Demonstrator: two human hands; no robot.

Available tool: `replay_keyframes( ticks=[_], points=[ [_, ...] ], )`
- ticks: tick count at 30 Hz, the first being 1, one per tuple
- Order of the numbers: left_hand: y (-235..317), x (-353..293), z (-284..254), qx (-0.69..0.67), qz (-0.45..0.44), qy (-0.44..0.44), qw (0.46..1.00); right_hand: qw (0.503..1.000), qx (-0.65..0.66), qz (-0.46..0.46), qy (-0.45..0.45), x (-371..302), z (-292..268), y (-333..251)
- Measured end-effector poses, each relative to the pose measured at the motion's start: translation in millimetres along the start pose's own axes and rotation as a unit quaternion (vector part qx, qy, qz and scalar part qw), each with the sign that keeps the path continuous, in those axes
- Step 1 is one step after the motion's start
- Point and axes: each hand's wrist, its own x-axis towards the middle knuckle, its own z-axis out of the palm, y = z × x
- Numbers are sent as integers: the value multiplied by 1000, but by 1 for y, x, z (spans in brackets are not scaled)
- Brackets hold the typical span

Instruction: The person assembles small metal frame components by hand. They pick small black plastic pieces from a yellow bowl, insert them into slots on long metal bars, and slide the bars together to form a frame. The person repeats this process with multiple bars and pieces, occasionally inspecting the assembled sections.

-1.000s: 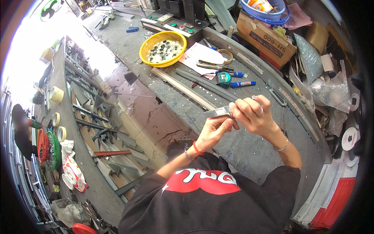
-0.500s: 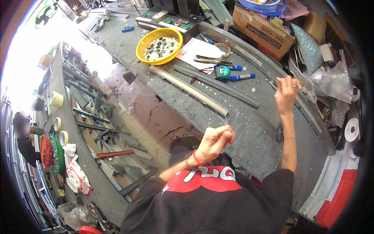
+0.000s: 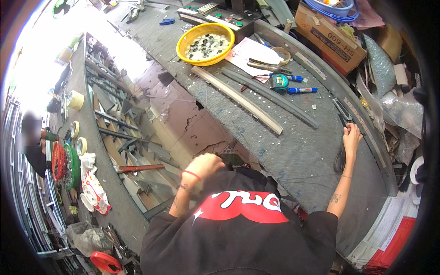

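Right hand (image 3: 352, 136): fingers bent at one grey-black tool's (image 3: 341, 110) near end, perhaps a cutter; cannot tell if gripped
Left hand (image 3: 207, 165): loosely curled, palm hidden; cannot tell if holding anything
Strips: two, beige strip (image 3: 238, 101) and grey strip (image 3: 270, 97), ahead, between hands
Markers (image 3: 302, 90): two, blue, beyond right hand
Printing: on carton (image 3: 327, 39), farther beyond

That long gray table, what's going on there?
The right hand is at the near end of a dark tool on the table. The left hand is near the black shirt; I can't tell if it holds anything. A beige strip and a gray strip lie near a yellow basket of small pieces.
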Motion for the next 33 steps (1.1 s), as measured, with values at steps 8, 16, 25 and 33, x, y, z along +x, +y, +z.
replay_keyframes(
  ticks=[8,16,25,33],
  points=[
    [-117,101,-8,-358,111,328,867,987,73,-114,82,-18,-39,-81],
    [-77,188,17,-670,107,267,684,920,301,-239,-73,-71,-60,-163],
    [59,46,83,-177,208,93,957,705,472,-126,-513,-129,3,-211],
    [114,31,89,-23,391,30,920,581,597,-43,-552,-129,6,-248]
  ],
)
